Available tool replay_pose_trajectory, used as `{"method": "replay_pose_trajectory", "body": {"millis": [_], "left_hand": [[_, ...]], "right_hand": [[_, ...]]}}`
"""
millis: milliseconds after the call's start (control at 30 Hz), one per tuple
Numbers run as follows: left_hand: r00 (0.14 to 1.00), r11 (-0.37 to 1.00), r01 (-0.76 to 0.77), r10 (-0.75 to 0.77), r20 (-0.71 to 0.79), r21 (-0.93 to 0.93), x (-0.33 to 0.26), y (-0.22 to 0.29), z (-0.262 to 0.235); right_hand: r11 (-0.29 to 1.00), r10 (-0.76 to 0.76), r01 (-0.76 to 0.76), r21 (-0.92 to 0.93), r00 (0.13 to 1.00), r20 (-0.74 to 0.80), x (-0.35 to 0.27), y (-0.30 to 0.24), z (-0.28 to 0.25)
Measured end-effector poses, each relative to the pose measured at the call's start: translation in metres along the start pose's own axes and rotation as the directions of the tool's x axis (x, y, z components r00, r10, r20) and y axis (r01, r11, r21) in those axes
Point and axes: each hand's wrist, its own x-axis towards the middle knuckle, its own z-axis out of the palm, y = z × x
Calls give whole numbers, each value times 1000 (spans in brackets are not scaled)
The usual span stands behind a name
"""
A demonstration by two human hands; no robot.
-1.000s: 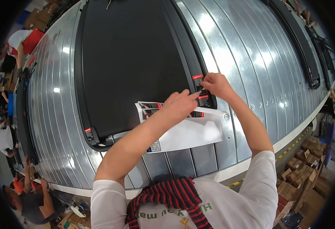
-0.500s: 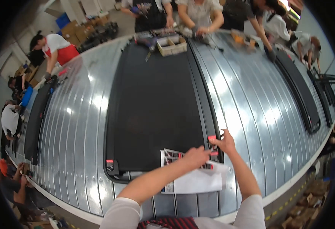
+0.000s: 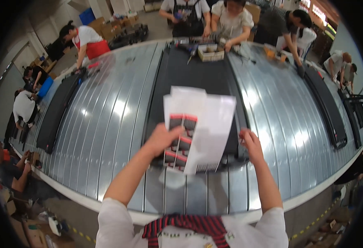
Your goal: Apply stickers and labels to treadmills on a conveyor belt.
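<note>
Raised over the near end of a long black panel (image 3: pixel 198 74) are white sheets of paper (image 3: pixel 214 120), slightly blurred. A strip of red-and-black stickers (image 3: pixel 185 144) runs down the front sheet. My left hand (image 3: pixel 161 140) grips the sheets at their left side, thumb across the front. Beside the panel's right edge, my right hand (image 3: pixel 251 145) has its fingers curled together; whether something small is between them cannot be made out. The papers hide much of the panel's near part.
The panel lies on a ribbed metal table (image 3: pixel 115 124). A divided small-parts box (image 3: pixel 211 53) and tools sit at its far end. More black panels (image 3: pixel 59 115) lie left and right (image 3: pixel 324 107). Several people work around the table.
My left hand has lifted the sheets off the panel's near right corner and tilted them up over it. My right hand stays near the right edge, its fingers now more curled. The view has shifted.
</note>
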Motion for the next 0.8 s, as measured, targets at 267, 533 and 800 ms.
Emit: {"method": "replay_pose_trajectory", "body": {"millis": [267, 533, 800], "left_hand": [[989, 891, -141, 103, -111, -432, -110, -45, -83], [991, 788, -129, 120, -55, -602, -230, -86, -177], [978, 505, -181, 185, -99, -844, -328, -117, -278]], "right_hand": [[993, -64, 22, 116, 923, 380, -102, -69, 176], [957, -256, 212, 196, 938, 234, -163, -102, 333], [886, -430, 457, -77, 872, 235, -191, -104, 495]]}}
